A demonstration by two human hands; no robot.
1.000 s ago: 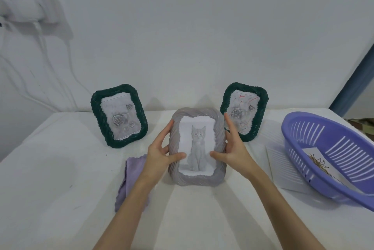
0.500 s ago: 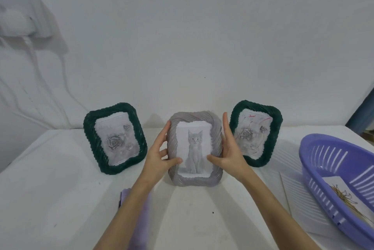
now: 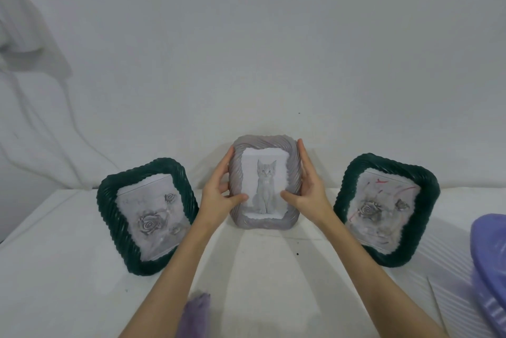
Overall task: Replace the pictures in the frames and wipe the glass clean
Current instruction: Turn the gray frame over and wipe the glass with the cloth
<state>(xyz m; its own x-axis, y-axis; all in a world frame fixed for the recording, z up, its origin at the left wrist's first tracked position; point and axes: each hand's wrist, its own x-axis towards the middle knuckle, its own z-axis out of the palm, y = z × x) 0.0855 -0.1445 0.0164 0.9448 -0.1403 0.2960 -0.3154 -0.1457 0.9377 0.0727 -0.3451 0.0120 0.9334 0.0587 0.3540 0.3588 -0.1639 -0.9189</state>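
Grey frame [image 3: 264, 183] with the cat picture has moved back to the wall between two green frames [image 3: 147, 215], gripped by both hands' fingers [image 3: 228, 158], so it looks ready to stand on the tabletop [image 3: 68, 269].

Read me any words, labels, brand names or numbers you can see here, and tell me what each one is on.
None can be read.
Grey frame, held by left hand and right hand: a kitten picture, no lettering.
Left green frame: a rose drawing, no lettering.
Right green frame: a rose drawing with red scribbles, not letters.
Purple basket: no label visible.
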